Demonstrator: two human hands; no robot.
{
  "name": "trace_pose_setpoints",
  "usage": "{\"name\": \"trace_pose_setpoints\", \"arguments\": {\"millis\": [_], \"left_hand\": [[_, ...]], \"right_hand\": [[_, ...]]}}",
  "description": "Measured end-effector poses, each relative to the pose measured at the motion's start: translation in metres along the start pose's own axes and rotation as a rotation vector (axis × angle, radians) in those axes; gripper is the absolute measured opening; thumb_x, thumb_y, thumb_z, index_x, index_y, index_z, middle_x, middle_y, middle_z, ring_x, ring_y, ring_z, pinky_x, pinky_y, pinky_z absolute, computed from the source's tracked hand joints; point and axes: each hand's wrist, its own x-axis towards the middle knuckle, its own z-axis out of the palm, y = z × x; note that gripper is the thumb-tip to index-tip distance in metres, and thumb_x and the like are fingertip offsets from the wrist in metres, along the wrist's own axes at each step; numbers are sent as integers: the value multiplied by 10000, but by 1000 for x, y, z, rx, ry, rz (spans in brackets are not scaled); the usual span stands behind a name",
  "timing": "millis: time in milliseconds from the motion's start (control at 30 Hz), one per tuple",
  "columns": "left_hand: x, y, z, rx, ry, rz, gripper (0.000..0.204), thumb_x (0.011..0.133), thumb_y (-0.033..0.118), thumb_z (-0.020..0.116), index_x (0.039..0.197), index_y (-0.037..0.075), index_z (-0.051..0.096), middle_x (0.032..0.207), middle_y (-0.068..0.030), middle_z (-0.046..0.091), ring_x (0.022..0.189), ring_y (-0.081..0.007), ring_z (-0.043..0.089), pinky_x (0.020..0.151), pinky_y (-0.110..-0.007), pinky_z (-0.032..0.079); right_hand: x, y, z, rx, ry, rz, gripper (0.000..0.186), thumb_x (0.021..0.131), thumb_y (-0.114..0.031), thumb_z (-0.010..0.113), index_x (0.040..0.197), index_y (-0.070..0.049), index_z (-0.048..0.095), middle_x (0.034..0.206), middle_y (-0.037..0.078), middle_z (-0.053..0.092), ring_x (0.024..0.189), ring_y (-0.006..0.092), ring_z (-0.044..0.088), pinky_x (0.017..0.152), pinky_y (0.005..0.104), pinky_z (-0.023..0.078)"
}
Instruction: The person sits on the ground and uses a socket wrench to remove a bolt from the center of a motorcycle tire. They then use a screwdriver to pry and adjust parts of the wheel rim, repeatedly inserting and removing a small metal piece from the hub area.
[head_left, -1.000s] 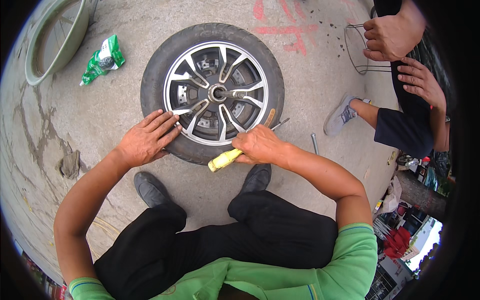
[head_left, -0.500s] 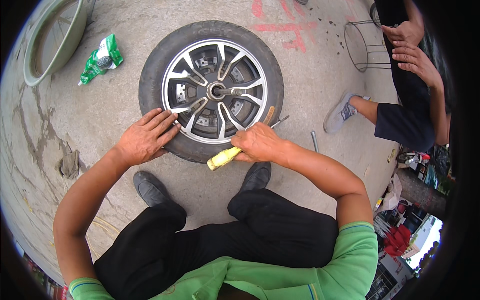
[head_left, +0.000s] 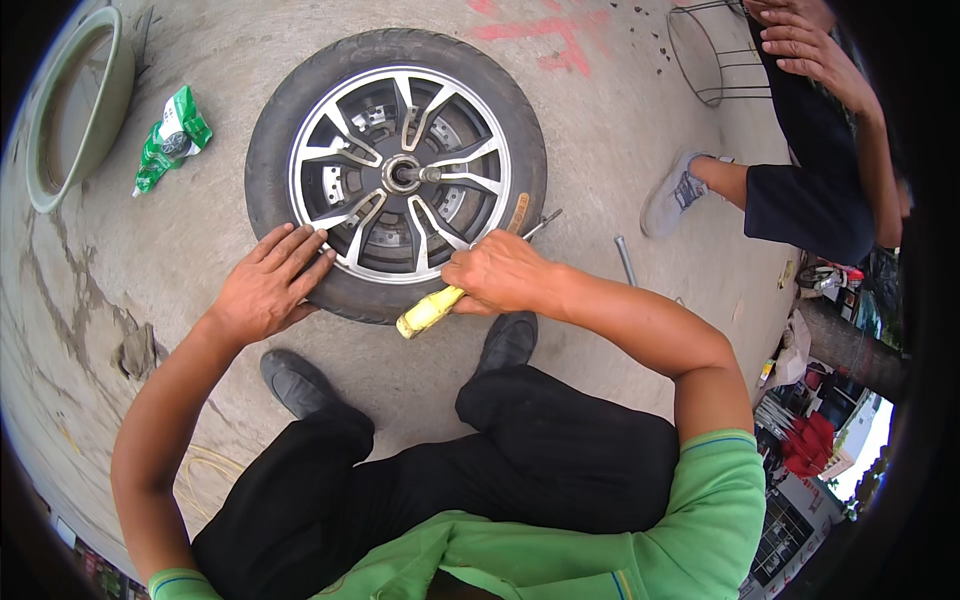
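Note:
A spoked wheel (head_left: 473, 165) with a black tyre (head_left: 270, 150) lies flat on the ground in front of me. My left hand (head_left: 262, 283) rests on the near left of the tyre, its fingers stretched out and the tips at the rim. At the near right edge of the wheel, my right hand (head_left: 500, 273) is closed around a yellow-handled tool (head_left: 428, 312). The handle sticks out toward me, lower left of the fist. A thin metal shaft shows beyond the fist by the tyre's right side; the fist hides the middle.
A green basin (head_left: 118, 110) and a crumpled green-and-white pouch (head_left: 172, 140) lie to the left. A metal bar (head_left: 625, 260) is on the concrete at right. Another person's shoe (head_left: 672, 195) and hands (head_left: 815, 55) are at the right, beside a wire stand (head_left: 695, 60).
The whole view has shifted, so wheel, basin and pouch appear farther left. Both hands keep nearly the same places on the wheel, and the yellow-handled tool stays in my right hand.

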Motion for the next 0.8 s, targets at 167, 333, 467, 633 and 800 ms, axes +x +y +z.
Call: {"name": "trace_pose_setpoints", "arguments": {"millis": [167, 333, 467, 633, 800], "left_hand": [[0, 0, 1, 14, -26, -11, 953, 668, 308, 881, 1493, 115, 445, 1532, -151, 462, 1435, -334, 425, 1243, -506, 296], [-2, -2, 1, 3, -18, -5, 956, 669, 311, 879, 1496, 117, 441, 1543, -150, 452, 1441, -332, 418, 1246, -505, 289], [-2, -3, 0, -2, -37, -5, 929, 708, 338, 852, 1506, 117, 430, 1555, -145, 445, 1456, -321, 407, 1251, -485, 281], [-3, -6, -1, -21, -42, -7, 901, 727, 347, 840, 1503, 114, 445, 1570, -137, 436, 1472, -309, 392, 1257, -468, 273], [-4, -7, 1, -46, -30, -9, 898, 720, 337, 840, 1500, 106, 459, 1579, -128, 432, 1480, -304, 386, 1261, -464, 271]], "right_hand": [[0, 4, 6, 32, 20, 5, 348, 765, -358, 825, 792, -54, 657, 688, 123, 674, 677, 371, 686, 577, 476, 526], [1, 5, 5, 28, -1, -2, 350, 767, -361, 827, 798, -54, 662, 703, 119, 679, 688, 361, 693, 578, 469, 530], [3, 5, 4, 14, -32, 3, 351, 769, -366, 822, 800, -55, 663, 717, 110, 684, 695, 349, 699, 583, 464, 537], [4, 4, 1, -10, -48, 2, 349, 756, -367, 823, 802, -62, 659, 731, 96, 681, 695, 335, 702, 590, 458, 543], [5, 5, 2, -31, -48, -13, 347, 747, -364, 823, 812, -66, 658, 742, 86, 669, 693, 322, 698, 587, 455, 543]]}}
